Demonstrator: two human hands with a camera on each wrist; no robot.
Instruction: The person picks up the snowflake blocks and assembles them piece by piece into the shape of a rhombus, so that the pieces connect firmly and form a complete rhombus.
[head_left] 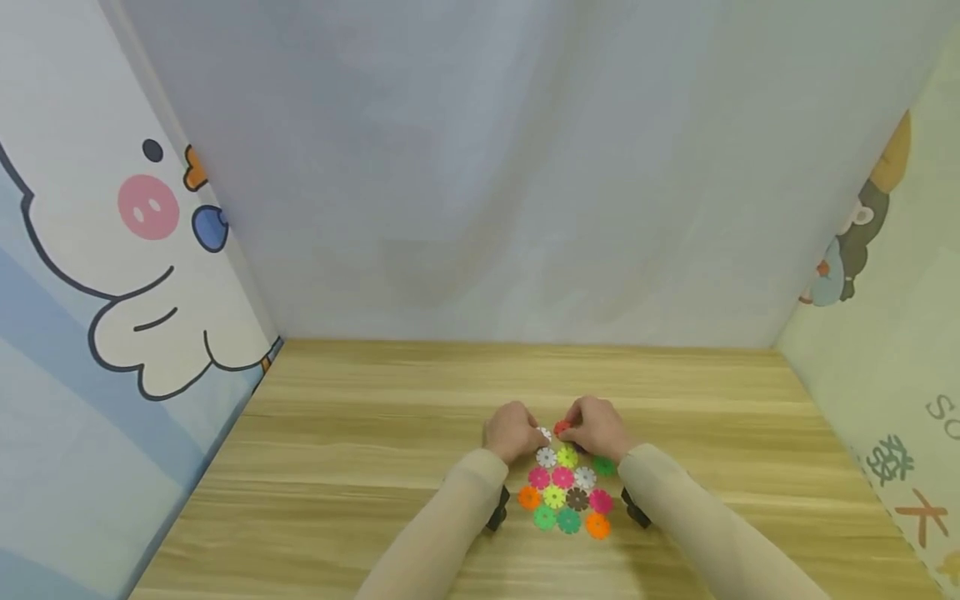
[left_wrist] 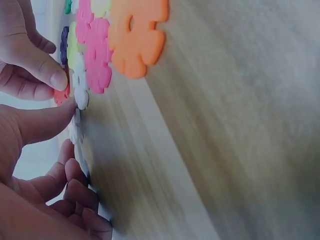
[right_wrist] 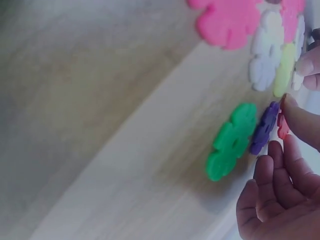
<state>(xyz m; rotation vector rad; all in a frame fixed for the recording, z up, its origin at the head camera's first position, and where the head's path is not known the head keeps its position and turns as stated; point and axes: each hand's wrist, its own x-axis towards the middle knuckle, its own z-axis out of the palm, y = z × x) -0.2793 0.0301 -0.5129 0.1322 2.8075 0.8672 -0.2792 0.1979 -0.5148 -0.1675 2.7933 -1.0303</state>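
The left hand [head_left: 512,432] is pinching one white flower-shaped plastic disc [head_left: 545,433] and the right hand [head_left: 600,428] one red flower-shaped plastic disc [head_left: 561,427], both at the far end. Twelve more discs [head_left: 554,504] — two white, two yellow, three pink, two orange, one brown, one light green, one teal — are lying nearer on the wood-grain tabletop [head_left: 337,467], with one green disc [head_left: 603,466] and one purple disc [right_wrist: 264,129] near the right hand.

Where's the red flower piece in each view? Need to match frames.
Head: red flower piece in the lower half, just right of centre.
Left wrist: red flower piece at upper left, partly hidden.
Right wrist: red flower piece near the right edge, about mid-height.
Shared landmark: the right hand, pinching it in all three.
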